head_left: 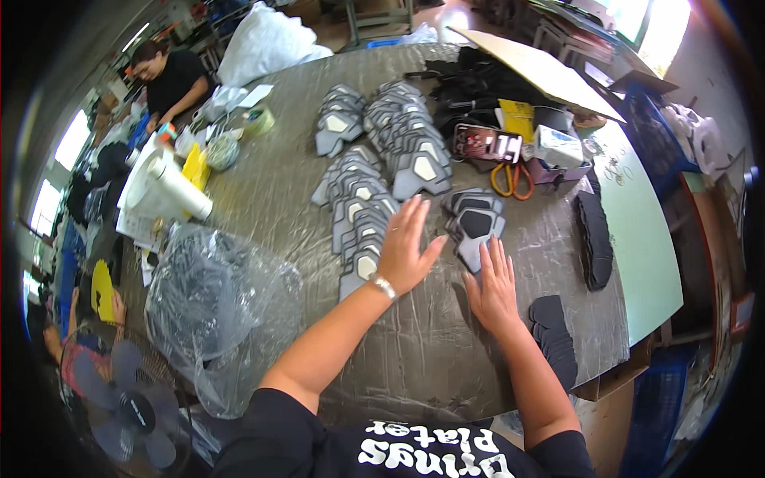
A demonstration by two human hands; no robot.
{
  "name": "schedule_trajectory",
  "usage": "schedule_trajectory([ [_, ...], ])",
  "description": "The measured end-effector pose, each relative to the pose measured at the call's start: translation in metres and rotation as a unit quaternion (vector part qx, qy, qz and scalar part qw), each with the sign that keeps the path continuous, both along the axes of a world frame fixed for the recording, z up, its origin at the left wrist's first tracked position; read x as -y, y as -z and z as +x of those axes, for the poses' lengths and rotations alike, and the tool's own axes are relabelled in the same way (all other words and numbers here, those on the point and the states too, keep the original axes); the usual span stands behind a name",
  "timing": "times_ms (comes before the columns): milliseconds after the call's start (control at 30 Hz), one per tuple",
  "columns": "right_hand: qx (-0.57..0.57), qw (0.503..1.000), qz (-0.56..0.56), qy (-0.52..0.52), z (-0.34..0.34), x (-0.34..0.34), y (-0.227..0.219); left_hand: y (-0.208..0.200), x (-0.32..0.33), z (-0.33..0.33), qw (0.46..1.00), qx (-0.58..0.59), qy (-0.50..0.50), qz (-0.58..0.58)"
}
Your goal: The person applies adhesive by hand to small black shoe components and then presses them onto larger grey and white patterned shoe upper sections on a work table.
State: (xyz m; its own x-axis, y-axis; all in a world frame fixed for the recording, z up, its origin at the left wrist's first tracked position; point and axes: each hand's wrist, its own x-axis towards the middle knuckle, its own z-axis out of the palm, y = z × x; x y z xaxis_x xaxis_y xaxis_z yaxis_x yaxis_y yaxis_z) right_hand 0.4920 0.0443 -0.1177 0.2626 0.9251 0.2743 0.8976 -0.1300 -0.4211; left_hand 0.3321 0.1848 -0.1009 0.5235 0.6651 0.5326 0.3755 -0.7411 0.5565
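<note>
Grey bench (pixel 430 350) carries rows of grey shaped pads (pixel 374 215); clear plastic bag (pixel 215 311) lies left; left hand (pixel 406 247) rests flat on pad row, fingers apart; right hand (pixel 494 291) flat, fingers together, touching small pad stack (pixel 476 225); orange scissors (pixel 512 179) behind.

grey-and-white pads (pixel 374 215), orange-handled scissors (pixel 512 180)

Garment or footwear workshop, big worktable (pixel 446 350) with rows of grey cut pieces (pixel 398 143), scissors (pixel 511 180), tape roll (pixel 258 121), co-worker (pixel 171 76)

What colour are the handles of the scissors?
Orange, on the scissors in the head view.
</note>
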Motion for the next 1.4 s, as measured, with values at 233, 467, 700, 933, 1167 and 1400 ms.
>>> schedule_trajectory([
  [233, -0.061, 0.984, -0.072, -0.152, -0.078, -0.006, -0.005, 0.029, -0.056, -0.111, 0.982, 0.048, -0.181, -0.007],
  [467, -0.068, 0.987, -0.055, -0.135, -0.119, -0.082, -0.002, 0.040, -0.165, -0.102, 0.981, -0.030, -0.186, -0.049],
  [700, -0.101, 0.981, 0.034, -0.165, -0.121, -0.208, -0.008, 0.053, -0.232, -0.098, 0.967, -0.110, -0.126, -0.193],
  [933, -0.165, 0.970, -0.149, -0.097, -0.111, -0.329, 0.009, 0.068, -0.213, -0.096, 0.972, -0.145, -0.122, -0.137],
  [1167, -0.091, 0.958, -0.191, -0.192, -0.119, -0.286, 0.016, 0.063, -0.129, -0.098, 0.950, -0.122, -0.228, -0.173],
  [1400, -0.054, 0.959, -0.147, -0.237, -0.117, -0.202, -0.014, 0.056, -0.081, -0.120, 0.960, -0.040, -0.270, -0.068],
])
